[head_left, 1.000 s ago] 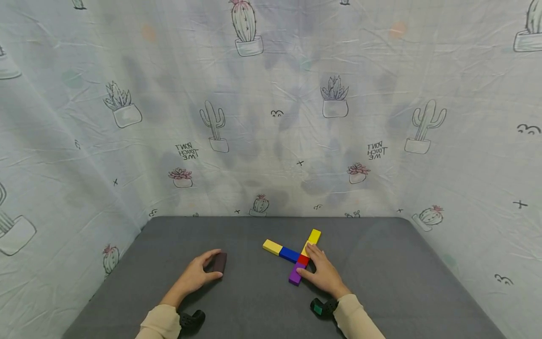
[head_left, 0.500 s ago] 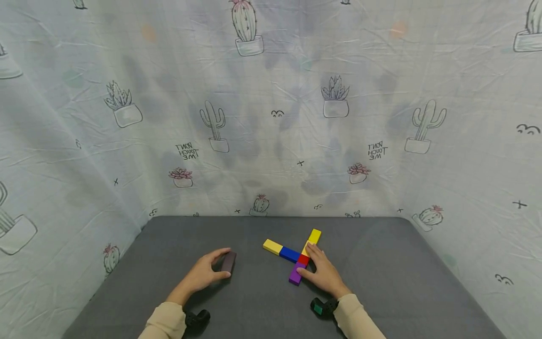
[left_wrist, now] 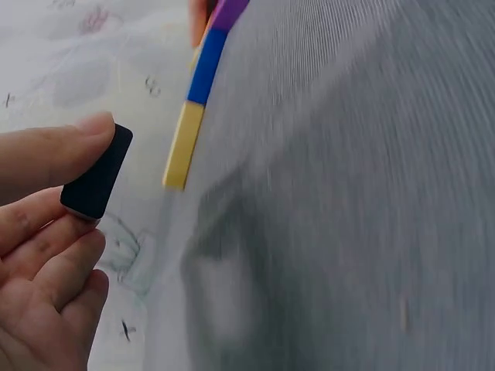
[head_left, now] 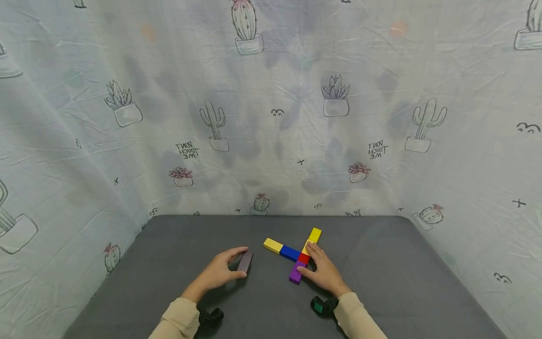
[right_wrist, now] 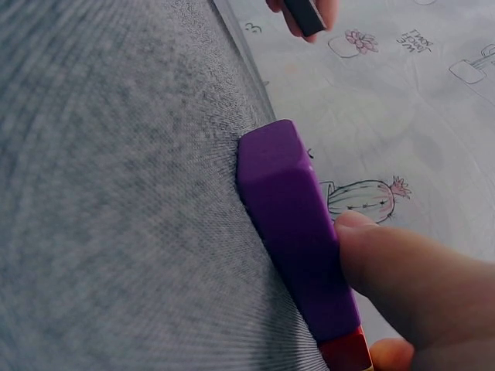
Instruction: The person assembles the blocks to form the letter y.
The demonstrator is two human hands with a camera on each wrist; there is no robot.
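Observation:
In the head view my left hand (head_left: 216, 272) pinches a dark brown block (head_left: 245, 262) between thumb and fingers. The left wrist view shows this block (left_wrist: 99, 171) raised over the cloth, with a shadow below. To the right lies a T-like row of blocks: a pale yellow block (head_left: 273, 246), a blue block (head_left: 290, 253), a red block (head_left: 304, 258), a purple block (head_left: 296, 274) and a bright yellow block (head_left: 314, 234). My right hand (head_left: 325, 272) rests on the row, its thumb on the purple block (right_wrist: 286, 224) and its fingers on another yellow block, partly covered.
The dark grey cloth-covered table (head_left: 381, 273) runs back to a hanging white curtain (head_left: 271, 141) printed with cacti. Black wrist devices show under both wrists, the left device (head_left: 210, 317) and the right device (head_left: 323, 306).
My left hand has moved right with the dark brown block, nearing the pale yellow end of the row. My right hand and the joined blocks have stayed in place.

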